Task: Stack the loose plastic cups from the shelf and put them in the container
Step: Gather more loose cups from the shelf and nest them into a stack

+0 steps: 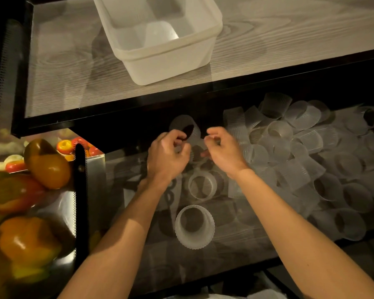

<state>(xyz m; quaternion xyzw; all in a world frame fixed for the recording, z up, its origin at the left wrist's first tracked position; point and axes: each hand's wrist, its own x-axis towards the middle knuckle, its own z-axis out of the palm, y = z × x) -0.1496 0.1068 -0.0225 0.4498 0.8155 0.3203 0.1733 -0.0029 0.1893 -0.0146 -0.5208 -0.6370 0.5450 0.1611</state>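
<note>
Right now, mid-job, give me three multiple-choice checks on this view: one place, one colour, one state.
1. Where is the container?
A) on the upper shelf
B) down among the loose cups
C) in a hand

2. What colour is it?
A) red
B) whitish
C) black

3. What is the left hand doing?
A) lying flat
B) gripping a cup
C) reaching into the container

Answers:
1. A: it sits on the wood-grain upper shelf.
2. B: its walls are pale and translucent.
3. B: its fingers curl round the cup's rim.
</note>
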